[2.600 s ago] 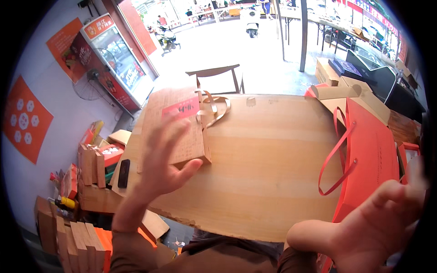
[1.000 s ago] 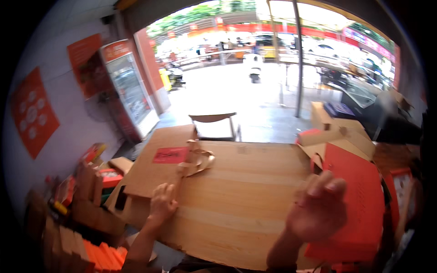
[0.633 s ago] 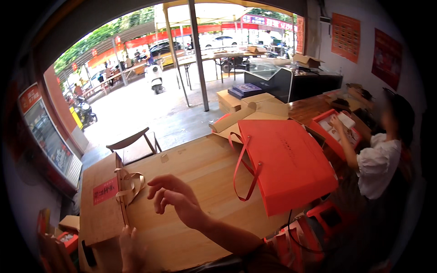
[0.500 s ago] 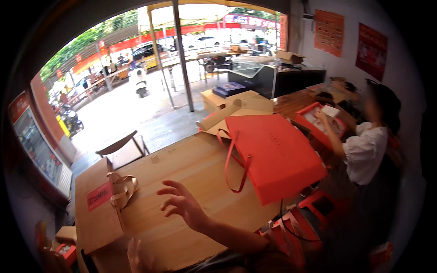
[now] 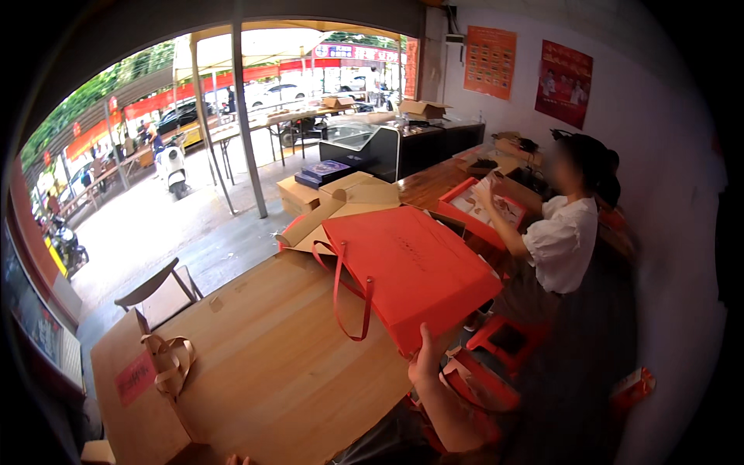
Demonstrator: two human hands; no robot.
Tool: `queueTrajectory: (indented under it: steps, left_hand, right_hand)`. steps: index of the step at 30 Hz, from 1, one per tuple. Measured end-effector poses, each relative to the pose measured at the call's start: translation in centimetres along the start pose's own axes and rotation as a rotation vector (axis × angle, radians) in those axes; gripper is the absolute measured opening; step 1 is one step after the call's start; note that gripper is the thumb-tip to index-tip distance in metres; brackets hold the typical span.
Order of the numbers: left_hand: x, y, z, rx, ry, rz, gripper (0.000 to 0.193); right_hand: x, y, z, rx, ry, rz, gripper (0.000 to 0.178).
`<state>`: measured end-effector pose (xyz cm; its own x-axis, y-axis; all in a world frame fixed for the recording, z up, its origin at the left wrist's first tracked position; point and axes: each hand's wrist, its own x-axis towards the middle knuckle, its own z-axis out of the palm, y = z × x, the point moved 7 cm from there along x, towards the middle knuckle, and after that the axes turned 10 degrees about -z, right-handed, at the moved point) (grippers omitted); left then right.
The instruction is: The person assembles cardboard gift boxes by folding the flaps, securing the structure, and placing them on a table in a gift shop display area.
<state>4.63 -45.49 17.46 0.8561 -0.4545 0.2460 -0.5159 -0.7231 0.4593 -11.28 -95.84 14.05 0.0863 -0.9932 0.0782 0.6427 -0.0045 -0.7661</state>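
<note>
A large red gift bag [image 5: 411, 263] lies on its side toward the right of the wooden table, its red ribbon handles hanging to the left. My right hand [image 5: 424, 363] is at the bag's near lower edge, thumb up against its side. The other fingers are mostly hidden behind the edge and seem to grip it. Of my left hand [image 5: 239, 460] only fingertips show at the bottom of the picture, so its grip is hidden. Nearest to it is a brown carton-like bag [image 5: 143, 387] with tan ribbon handles [image 5: 172, 364] and a red label, at the table's left.
Open cardboard boxes [image 5: 353, 194] stand behind the red bag. At the right, a person [image 5: 570, 225] in a white top handles things in a red box [image 5: 473, 209]. Below are a red stool [image 5: 508, 337] and more red bags [image 5: 480, 380]. A chair [image 5: 159, 291] stands beyond the table.
My right hand has gone from above the table's middle to the red bag's near edge. My left hand has sunk mostly out of the picture. The view has turned right.
</note>
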Motion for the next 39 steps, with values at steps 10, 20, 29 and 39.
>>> queueTrajectory:
  steps: [10, 20, 29, 39]
  left_hand:
    - [-3.8, -5.5, 3.7, 0.043, -0.033, -0.011, 0.051]
    - [-4.1, -6.7, 4.2, 0.065, -0.017, 0.024, 0.052]
    - [-5.4, -8.5, 5.2, 0.029, -0.014, -0.056, 0.058]
    - [-5.7, -9.9, 5.1, 0.082, 0.076, -0.072, 0.050]
  right_hand:
    - [0.2, -2.4, -3.8, -0.399, -0.257, -0.507, 0.049]
    - [5.6, -3.7, -7.7, -0.248, -0.020, -0.140, 0.058]
    - [-1.8, -2.5, -7.8, -0.782, -0.023, -0.798, 0.088]
    - [-12.6, -7.9, 11.8, -0.317, -0.532, -1.188, 0.076]
